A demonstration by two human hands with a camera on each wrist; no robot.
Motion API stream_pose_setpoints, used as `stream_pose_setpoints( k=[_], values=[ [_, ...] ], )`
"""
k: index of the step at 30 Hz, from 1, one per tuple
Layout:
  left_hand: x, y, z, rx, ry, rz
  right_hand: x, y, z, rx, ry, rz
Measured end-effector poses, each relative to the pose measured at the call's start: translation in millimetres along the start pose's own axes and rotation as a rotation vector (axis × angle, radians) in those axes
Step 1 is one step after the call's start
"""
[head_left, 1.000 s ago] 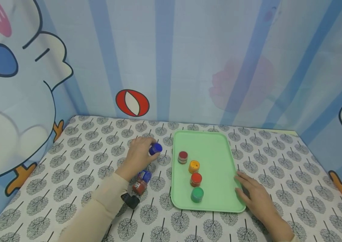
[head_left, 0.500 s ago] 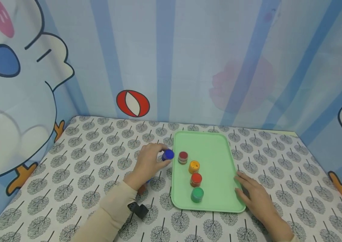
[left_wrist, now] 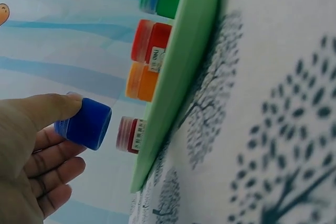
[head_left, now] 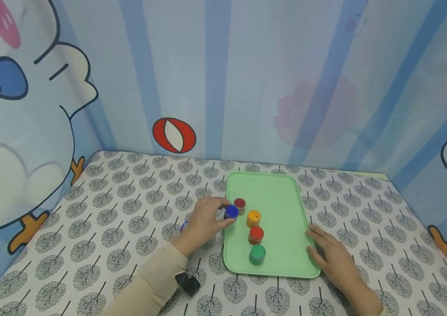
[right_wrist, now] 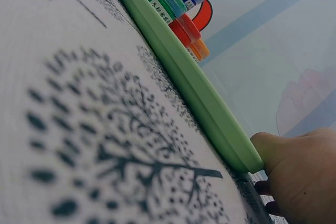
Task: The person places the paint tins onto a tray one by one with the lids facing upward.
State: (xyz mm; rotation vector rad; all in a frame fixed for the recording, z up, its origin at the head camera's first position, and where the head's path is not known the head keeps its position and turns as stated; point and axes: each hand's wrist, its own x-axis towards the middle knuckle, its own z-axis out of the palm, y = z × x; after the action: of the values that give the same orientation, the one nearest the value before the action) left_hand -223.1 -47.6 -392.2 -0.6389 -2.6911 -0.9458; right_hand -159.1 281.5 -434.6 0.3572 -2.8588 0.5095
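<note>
My left hand [head_left: 204,220] holds a small paint jar with a blue cap [head_left: 231,212] between thumb and fingers, over the left edge of a light green tray [head_left: 282,210]. In the left wrist view this blue jar [left_wrist: 88,123] is tilted and clear of the tray. On the tray stand a dark red jar [head_left: 239,205], a yellow-orange jar [head_left: 253,218], a red jar [head_left: 256,235] and a green jar [head_left: 257,254]. My right hand [head_left: 336,259] rests at the tray's right rim, fingers loosely extended; the right wrist view shows its thumb against the rim.
Another blue jar [head_left: 184,226] shows on the table, mostly hidden behind my left hand. A tree-patterned cloth [head_left: 136,210] covers the table. A cartoon-printed curtain [head_left: 247,87] stands around the back and sides.
My left hand has carried the blue jar rightward and slightly nearer, from the cloth to the tray's left edge. It now hides the brownish-red jar on the table. My right hand stays put.
</note>
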Motion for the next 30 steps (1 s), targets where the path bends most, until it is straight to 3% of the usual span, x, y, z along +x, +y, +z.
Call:
stream_pose_setpoints(
  k=[9,18,30],
  values=[
    [-2.7,2.7,9.6,0.026,-0.026,-0.016,-0.1,-0.9,2.1,-0.011,0.012,-0.003],
    [-1.3,-7.1,22.0,0.046,-0.048,-0.045,-0.6,-0.7,2.0,-0.005,-0.004,0.005],
    [-0.6,-17.0,32.5,0.056,-0.062,-0.036,-0.9,1.4,2.6,-0.018,0.011,-0.029]
  ],
)
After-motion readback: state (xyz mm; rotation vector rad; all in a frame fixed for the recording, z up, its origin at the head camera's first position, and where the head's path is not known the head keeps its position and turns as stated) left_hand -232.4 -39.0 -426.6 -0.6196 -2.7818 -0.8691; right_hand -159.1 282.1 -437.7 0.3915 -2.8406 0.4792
